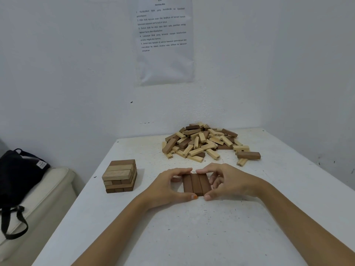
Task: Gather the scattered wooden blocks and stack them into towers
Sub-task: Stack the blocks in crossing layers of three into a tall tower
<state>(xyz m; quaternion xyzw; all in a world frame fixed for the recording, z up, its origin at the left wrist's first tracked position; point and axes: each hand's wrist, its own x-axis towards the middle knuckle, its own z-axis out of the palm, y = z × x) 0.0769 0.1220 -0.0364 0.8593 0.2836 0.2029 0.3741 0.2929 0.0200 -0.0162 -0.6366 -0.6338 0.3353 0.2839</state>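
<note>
- A row of three dark blocks [196,184] lies flat on the white table [192,237], near the middle and lengthwise away from the person.
- The left hand [169,187] curls round the row's left side and the right hand [228,183] round its right. The thumbs are at the near ends and the forefingers at the far ends, so both hands hold the row and are not open.
- The blocks look like small, stiff, light pieces of wood with flat faces and square edges. They should slide easily on the table and slip out of line at a small nudge, so pressing on the long sides and the ends together is likely the best hold.
- A short finished tower [120,175] stands to the left, apart from the hands, its layers crossed.
- The loose pile [203,143] of pale and dark blocks lies at the far side by the wall, with a few strays to its right.
- Hidden: the outer sides of the row lie behind the fingers, so I cannot tell whether the blocks sit flush there or whether a fourth block lies under the left hand.
- Blocks deep in the pile are covered, and the small numbers on their ends are too small to read.
- The bag [19,169] at far left is cut off by the edge of the view.
</note>
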